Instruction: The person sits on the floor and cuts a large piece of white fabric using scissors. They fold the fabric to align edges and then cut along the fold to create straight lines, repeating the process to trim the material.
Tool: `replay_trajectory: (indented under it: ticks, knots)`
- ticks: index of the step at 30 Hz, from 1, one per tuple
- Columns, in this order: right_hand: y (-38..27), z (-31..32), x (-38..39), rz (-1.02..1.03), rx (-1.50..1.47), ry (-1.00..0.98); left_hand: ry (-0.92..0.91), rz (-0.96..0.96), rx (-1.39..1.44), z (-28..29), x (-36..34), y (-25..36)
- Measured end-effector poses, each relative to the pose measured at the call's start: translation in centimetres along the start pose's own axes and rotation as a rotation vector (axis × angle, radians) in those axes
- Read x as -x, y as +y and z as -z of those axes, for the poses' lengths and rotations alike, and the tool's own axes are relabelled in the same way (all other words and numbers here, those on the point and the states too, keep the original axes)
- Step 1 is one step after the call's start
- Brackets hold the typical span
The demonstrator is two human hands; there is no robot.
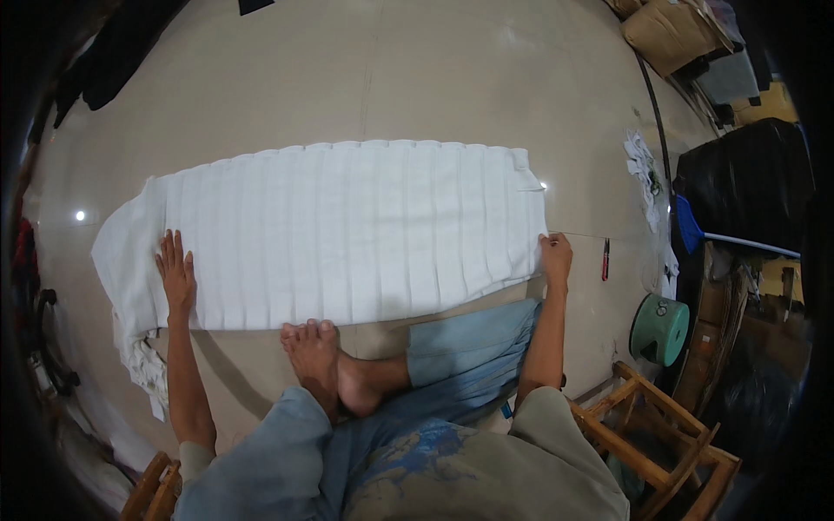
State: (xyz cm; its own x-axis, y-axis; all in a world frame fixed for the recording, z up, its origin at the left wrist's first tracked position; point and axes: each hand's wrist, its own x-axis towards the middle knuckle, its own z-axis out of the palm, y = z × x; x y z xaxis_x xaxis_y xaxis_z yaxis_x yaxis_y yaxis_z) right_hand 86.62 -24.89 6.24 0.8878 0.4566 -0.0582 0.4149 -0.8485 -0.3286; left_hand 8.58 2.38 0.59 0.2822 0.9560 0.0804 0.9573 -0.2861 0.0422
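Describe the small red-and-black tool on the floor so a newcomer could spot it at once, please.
Start from the long white cloth on the floor and find the right hand at its right end. Just right of that hand lies the tool; its slim red-and-black body sets it apart from the bulky green cylinder farther right.

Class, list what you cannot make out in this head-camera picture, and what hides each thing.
All in the head view:
White cloth: its underside is hidden by its upper face.
Right hand: its fingertip grip is covered by its own fingers.
Red-and-black tool: too small to tell its kind.
Dark thing: cut off by the top edge.
Wooden piece, lower left: cut off by the lower edge.
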Motion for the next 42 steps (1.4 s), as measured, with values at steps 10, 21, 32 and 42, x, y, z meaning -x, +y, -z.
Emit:
replay_trajectory:
  ticks: [10,21,32,42]
  knots:
    - [-10.0,-5.1,-4.8,0.688,-0.048,0.201,0.118,-0.221,0.272,1.0,-10.1,4.6]
    - [-12.3,-3.3,-6.6,0.411,-0.557,0.097,0.282,-0.234,0.242,1.1,-15.8,5.8]
    - [-13.1,-7.8,-12.6,0.237,-0.565,-0.124,0.346,-0.082,0.528,4.4,-17.0,5.4]
    - [-13.9,-8.1,-13.6,0.314,-0.265,-0.112,-0.016,0.189,0.663,7.5,-18.9,3.8]
